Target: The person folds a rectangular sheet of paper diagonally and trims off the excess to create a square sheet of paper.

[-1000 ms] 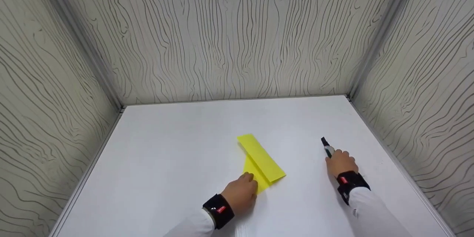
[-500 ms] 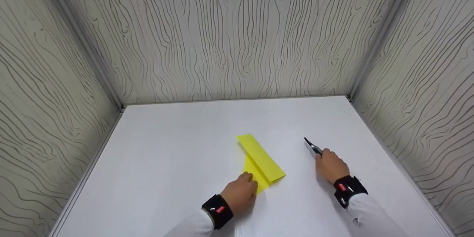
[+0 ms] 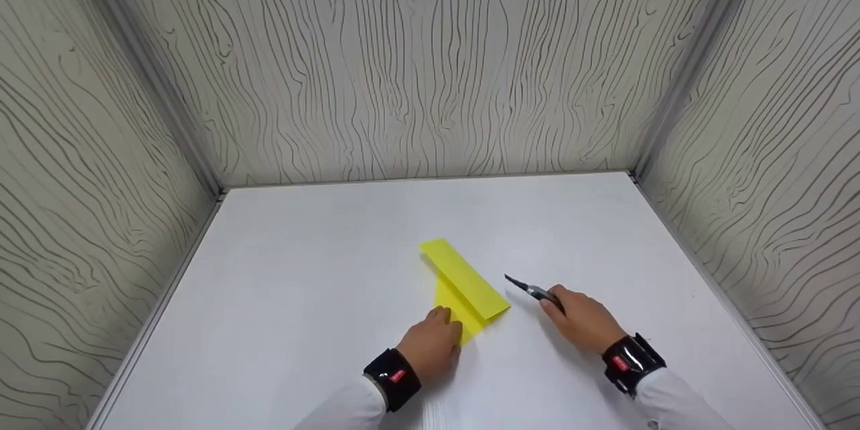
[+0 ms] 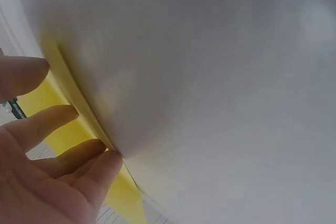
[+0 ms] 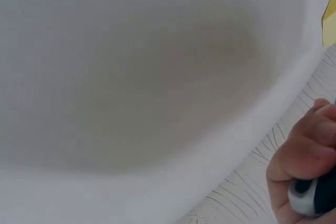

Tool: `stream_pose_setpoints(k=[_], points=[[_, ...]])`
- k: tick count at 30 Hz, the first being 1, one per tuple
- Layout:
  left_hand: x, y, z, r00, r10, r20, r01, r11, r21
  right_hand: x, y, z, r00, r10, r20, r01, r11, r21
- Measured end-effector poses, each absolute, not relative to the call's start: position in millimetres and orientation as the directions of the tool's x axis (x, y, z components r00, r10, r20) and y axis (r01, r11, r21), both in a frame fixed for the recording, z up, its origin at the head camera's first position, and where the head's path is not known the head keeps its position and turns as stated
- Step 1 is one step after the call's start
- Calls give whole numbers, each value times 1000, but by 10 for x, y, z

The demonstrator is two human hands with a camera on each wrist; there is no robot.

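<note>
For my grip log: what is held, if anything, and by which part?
The right hand grips a slim black-and-grey pointed tool by its handle. The left hand only touches a folded yellow paper sheet.

A person's bare right hand (image 3: 586, 319) has swung a slim black-and-grey handheld tool (image 3: 536, 291) leftward, its dark tip now near the folded yellow paper sheet (image 3: 467, 279), itself shifted slightly left.

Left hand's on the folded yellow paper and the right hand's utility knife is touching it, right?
No: the head view shows the utility knife in the right hand apart from the folded yellow paper. The left hand does rest on the paper.
</note>
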State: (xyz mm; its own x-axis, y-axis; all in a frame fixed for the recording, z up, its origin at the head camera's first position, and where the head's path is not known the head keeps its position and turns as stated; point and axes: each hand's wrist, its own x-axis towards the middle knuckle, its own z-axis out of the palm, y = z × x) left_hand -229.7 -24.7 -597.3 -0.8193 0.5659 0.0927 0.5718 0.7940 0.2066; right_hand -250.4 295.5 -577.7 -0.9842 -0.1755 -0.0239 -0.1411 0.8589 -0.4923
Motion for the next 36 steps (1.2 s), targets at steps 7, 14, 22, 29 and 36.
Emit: stream_pose_setpoints(k=[7, 14, 22, 29, 36], points=[[-2337, -257, -5983, -832, 550, 79, 554, 809, 196, -2352, 2865, -5797, -944, -331, 8, -303, 854, -423], [-2380, -274, -6025, -830, 548, 104, 557, 803, 212, -2270, 2802, -5883, -883, -468, 39, -449, 818, -359], [-2358, -275, -6007, -826, 549, 129, 564, 799, 210, -2262, 2786, -5978, -866, -498, 34, -485, 823, -297], [-2349, -286, -5989, -825, 550, 127, 565, 796, 218, -2243, 2726, -5940, -872, -487, -36, -449, 829, -334], [-2351, -280, -6009, -825, 550, 130, 565, 797, 213, -2247, 2732, -5930, -898, -439, -14, -409, 848, -337]])
